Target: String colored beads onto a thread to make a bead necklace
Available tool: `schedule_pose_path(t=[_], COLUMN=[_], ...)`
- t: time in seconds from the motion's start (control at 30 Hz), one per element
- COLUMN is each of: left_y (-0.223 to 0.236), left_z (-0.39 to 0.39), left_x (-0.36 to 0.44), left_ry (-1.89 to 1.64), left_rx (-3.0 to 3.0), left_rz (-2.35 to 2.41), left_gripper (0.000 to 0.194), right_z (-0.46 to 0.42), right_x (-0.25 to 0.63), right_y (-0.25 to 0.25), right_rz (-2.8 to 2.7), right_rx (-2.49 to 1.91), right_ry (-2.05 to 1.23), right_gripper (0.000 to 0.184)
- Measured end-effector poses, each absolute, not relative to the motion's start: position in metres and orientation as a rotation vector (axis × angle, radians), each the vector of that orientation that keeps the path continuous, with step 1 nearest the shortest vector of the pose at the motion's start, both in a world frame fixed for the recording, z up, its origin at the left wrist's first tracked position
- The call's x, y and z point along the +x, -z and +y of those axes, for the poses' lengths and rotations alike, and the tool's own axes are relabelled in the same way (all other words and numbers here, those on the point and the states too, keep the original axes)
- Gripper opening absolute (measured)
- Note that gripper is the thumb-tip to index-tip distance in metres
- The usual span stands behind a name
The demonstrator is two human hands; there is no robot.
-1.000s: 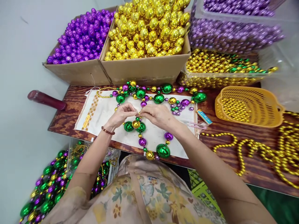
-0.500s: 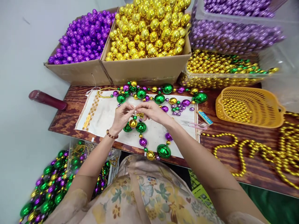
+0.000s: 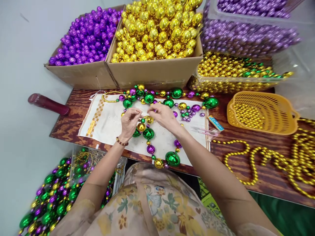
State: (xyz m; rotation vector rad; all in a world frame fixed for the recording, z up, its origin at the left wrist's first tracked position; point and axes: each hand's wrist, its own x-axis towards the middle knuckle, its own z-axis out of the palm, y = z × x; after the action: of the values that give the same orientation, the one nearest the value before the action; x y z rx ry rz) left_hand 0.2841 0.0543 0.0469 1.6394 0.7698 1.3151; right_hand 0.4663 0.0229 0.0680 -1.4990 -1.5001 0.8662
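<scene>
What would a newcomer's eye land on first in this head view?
Probably the heap of shiny gold beads rising above its cardboard box at the top middle, with glossy purple beads in the box to its left. Next might be the strand of green, purple and gold beads on the white cloth at the center, with the left hand and right hand close together over it.

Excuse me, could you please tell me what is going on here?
A person has the left hand and right hand close together over a beaded strand on a white cloth. The left hand's fingers are pinched; anything fine between the hands is too small to make out. An orange basket with small gold beads stands off to the right.
</scene>
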Motion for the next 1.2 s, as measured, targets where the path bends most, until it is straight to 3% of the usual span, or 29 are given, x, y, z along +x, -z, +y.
schedule_pose_path(t=[0.07,0.23,0.4,0.67,0.93,1.2], left_y=[-0.05,-0.054,-0.056,-0.05,-0.058,-0.064], left_z=[0.053,0.051,0.052,0.052,0.057,0.05], left_x=[0.283,0.283,0.288,0.291,0.28,0.289], left_ry=[-1.266,-1.095,-1.019,-0.86,-0.675,-0.774], left_rx=[1.511,1.186,0.998,1.119,1.3,1.451], left_rz=[0.814,0.816,0.708,0.681,0.618,0.671], left_gripper=[0.021,0.035,0.041,0.039,0.029,0.022], right_z=[0.012,-0.016,-0.015,-0.005,0.004,-0.014], right_x=[0.482,0.495,0.473,0.485,0.474,0.486], right_y=[-0.067,-0.065,-0.057,-0.028,-0.084,-0.076], right_rz=[-1.462,-0.979,-0.776,-1.0,-1.167,-1.222], right_rx=[-1.476,-1.0,-0.812,-0.958,-0.928,-1.235], right_ry=[-0.847,-1.276,-1.425,-1.385,-1.365,-0.933], right_gripper=[0.011,0.017,0.026,0.03,0.015,0.014])
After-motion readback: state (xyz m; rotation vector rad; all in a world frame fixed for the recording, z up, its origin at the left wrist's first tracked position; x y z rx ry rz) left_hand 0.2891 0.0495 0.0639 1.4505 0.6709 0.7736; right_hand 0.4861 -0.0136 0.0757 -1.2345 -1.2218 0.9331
